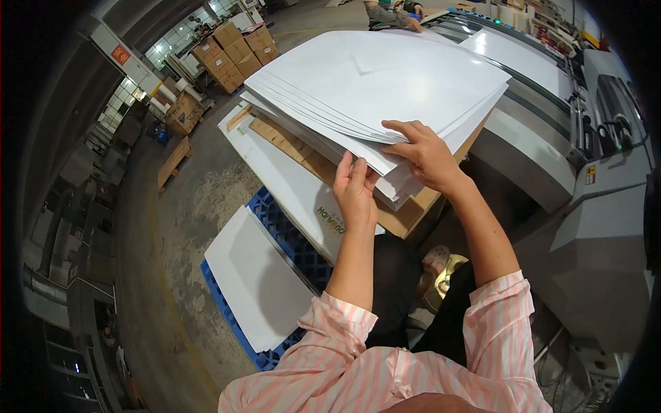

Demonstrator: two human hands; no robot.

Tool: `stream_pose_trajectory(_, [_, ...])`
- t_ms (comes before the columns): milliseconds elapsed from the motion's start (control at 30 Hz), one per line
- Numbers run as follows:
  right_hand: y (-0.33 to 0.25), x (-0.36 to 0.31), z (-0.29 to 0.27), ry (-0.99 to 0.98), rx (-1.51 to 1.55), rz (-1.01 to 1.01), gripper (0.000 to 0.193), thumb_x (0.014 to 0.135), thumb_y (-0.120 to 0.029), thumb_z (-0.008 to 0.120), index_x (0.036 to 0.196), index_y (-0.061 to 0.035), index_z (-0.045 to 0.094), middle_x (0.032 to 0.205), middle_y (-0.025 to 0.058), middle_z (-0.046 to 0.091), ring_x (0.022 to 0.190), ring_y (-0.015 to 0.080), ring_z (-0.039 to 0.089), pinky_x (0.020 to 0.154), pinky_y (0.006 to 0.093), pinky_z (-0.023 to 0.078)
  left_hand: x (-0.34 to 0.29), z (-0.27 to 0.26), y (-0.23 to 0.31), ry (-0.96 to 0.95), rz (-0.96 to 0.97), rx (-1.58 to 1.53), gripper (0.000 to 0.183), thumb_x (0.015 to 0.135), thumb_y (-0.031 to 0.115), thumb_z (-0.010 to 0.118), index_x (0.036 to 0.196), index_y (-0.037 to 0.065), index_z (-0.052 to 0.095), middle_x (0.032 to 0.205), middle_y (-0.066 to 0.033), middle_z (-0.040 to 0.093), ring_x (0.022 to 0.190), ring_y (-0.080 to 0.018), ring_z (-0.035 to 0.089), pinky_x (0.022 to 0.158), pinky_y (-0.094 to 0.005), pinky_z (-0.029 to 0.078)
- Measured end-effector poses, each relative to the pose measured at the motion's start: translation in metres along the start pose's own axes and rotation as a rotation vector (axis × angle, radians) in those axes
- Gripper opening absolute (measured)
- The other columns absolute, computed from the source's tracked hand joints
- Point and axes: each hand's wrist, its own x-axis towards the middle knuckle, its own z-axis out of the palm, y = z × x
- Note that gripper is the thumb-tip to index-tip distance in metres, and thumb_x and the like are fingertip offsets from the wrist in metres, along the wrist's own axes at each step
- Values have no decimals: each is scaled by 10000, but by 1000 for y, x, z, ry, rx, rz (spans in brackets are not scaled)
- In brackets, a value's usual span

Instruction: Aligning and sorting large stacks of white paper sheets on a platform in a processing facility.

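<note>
A stack of large, glossy white sheets [385,79] lies in front of me, its near edges fanned into layers. At its near corner, my right hand [428,157] is closed on the edges of the upper sheets, with the index finger lying over the top. My left hand [354,184] grips the stack's edge just to the left, palm turned up and fingertips against the corner. Part of its grip is hidden by the sheets. Below the hands, some lower sheets stick out unevenly above a brown board [406,219].
A white printed panel [292,206] and a blue plastic pallet [258,199] bearing more white sheets [255,282] are at left. A grey machine [530,148] stands at right. Cardboard boxes [234,51] and a wooden pallet [174,164] stand farther back. Another person's hand [413,25] shows beyond the stack.
</note>
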Motion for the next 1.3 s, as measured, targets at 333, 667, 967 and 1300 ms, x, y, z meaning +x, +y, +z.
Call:
stream_pose_trajectory(333, [4,-2,-2,-100,310,113,331,790,-329,590,1041,-121,647,1262,104,449,1114,272,411,928,375,349,-1,-1,-3,-20,-15,29,469,887,148,520,1279,-23,329,1014,-82,549,852,-143,553,716,-273,488])
stream_pose_trajectory(667, [16,-2,9,60,321,154,225,781,-201,613,967,-86,668,1238,90,484,1076,260,465,849,342,410,1,3,-10,60,-10,92,553,874,190,543,1301,-20,261,932,-75,541,764,-125,531,634,-252,452])
stream_pose_trajectory(967, [8,2,15,162,84,45,253,724,-49,577,969,-74,637,1192,88,519,1002,276,518,834,322,431,-1,1,-6,45,13,426,334,903,325,481,728,46,536,676,17,487,628,-66,448,561,-225,384])
stream_pose_trajectory(1300, [-3,19,18,664,1167,751,295,876,-283,546,944,-10,633,825,-21,582,794,43,476,698,201,394,-8,-6,-7,-38,-33,259,132,849,139,516,737,73,536,691,43,474,654,-54,429,605,-206,355])
